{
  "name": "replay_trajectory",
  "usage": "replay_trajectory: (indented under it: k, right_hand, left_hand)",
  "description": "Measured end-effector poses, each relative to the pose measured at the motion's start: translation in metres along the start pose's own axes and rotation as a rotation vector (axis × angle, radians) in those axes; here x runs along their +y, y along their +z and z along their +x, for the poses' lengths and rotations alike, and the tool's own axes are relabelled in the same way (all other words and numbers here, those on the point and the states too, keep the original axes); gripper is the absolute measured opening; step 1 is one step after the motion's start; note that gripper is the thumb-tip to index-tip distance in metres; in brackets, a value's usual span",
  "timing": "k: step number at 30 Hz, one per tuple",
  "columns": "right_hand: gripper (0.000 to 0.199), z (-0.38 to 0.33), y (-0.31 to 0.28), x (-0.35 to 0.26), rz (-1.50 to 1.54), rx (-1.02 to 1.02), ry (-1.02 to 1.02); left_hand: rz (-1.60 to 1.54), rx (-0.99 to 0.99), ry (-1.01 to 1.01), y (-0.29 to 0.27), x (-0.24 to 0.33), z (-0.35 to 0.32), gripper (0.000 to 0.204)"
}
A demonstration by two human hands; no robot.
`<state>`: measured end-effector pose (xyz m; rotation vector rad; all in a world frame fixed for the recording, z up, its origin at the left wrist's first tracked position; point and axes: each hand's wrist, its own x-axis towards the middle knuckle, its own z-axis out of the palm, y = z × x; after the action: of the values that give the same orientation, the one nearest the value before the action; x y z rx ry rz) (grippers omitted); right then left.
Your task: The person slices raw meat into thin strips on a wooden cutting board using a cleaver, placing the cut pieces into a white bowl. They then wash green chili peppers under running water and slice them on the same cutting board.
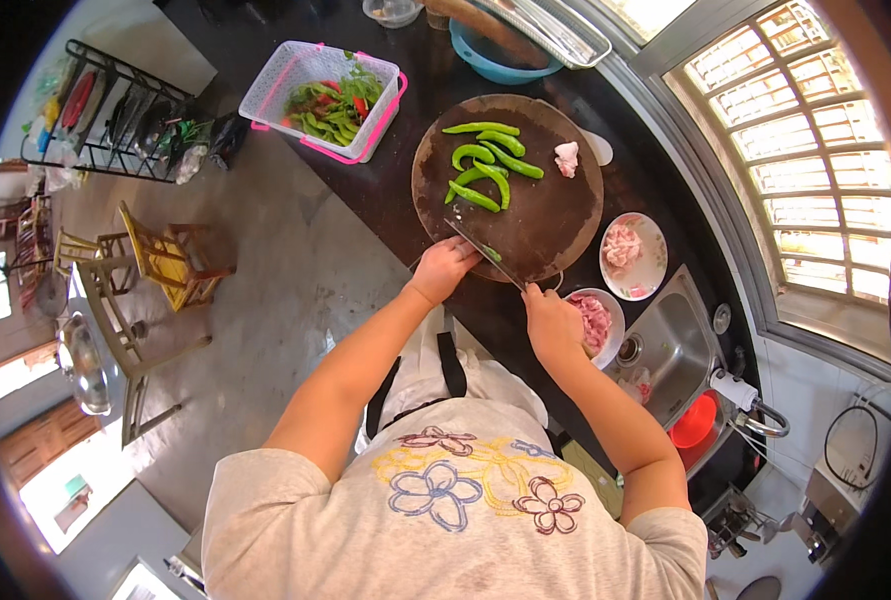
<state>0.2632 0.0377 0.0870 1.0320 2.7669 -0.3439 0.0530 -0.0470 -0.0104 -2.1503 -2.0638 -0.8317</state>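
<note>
My right hand [553, 322] is closed round the handle of a kitchen knife [510, 272], at the near edge of a round wooden cutting board [555, 225]. The blade slants across the board toward the far left, with a small green piece beside it. Close against the blade's left side is my left hand [445, 268], fingers drawn together; whatever they hold is hidden. Several long green chili peppers [507, 163] lie farther back on the board. A pale pink piece of meat [566, 159] rests at the board's far right.
A white basket with pink trim [265, 95] holds greens and red peppers. Right of the board are a plate of pale meat [650, 285], a bowl of redder meat [613, 312] and a metal sink [680, 345]. A blue basin [495, 68] stands behind. Wooden chairs [170, 265] are at left.
</note>
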Motion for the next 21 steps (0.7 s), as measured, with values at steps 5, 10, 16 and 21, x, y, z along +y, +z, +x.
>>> replay_trajectory:
  k: [5, 10, 16, 21]
  right_hand:
    - [0.017, 0.003, 0.005, 0.003, -0.019, 0.014, -0.026]
    - [0.017, 0.03, 0.04, -0.001, 0.088, 0.194, -0.099]
    - [0.016, 0.039, 0.006, -0.016, 0.193, 0.145, -0.05]
    - [0.018, 0.027, -0.001, -0.013, 0.139, 0.028, -0.005]
  left_hand:
    - [-0.028, 0.004, -0.025, -0.002, 0.0, -0.001, 0.03]
    - [-0.074, 0.033, -0.051, -0.004, 0.003, 0.003, 0.027]
    - [-0.091, 0.035, -0.061, -0.007, -0.001, 0.007, 0.029]
    - [-0.082, 0.042, -0.061, -0.002, -0.001, 0.003, 0.03]
